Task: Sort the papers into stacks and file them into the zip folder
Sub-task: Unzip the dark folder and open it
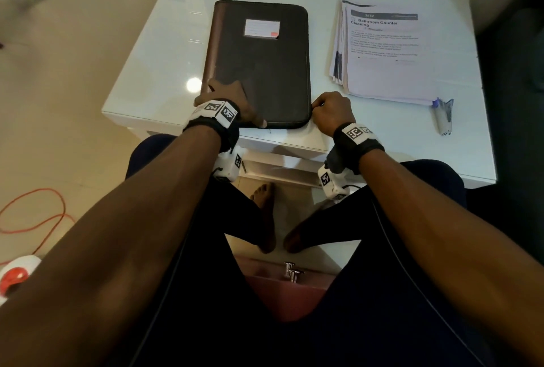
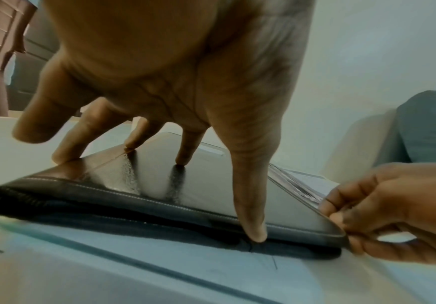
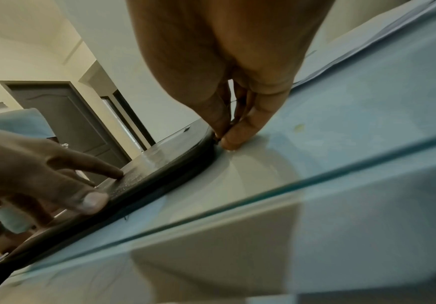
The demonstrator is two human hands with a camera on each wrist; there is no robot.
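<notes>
- A dark zip folder (image 1: 259, 63) is lying flat and closed on the white glass worktop (image 1: 368, 137), its near short edge sitting close to the worktop's front edge.
- The folder is being held down by the left hand (image 1: 226, 95): the fingertips (image 2: 183, 160) are spread straight and are pressing on the cover near its near-left corner, and the thumb is touching the near edge. Nothing is being gripped by this hand.
- The near-right corner of the folder is being pinched by the right hand (image 1: 332, 110); its grip is clamped there, thumb and fingers (image 3: 235, 137) curled together at the zip line. Whether a zip pull is being held cannot be told, since the spot is hidden by the fingers.
- A stack of papers (image 1: 382, 51) is lying to the right of the folder, well apart from it, with the sheets fanned slightly along the left edge. A printed page headed "Bathroom Counter Cleaning" is showing on top.
- A clip with a pen (image 1: 443, 115) is lying just beside the near-right corner of the stack.
- Bare worktop is showing between folder and papers, behind both, and to the left of the folder up to the worktop's left edge.
- An orange cable (image 1: 38, 213) is lying on the floor to the left.
</notes>
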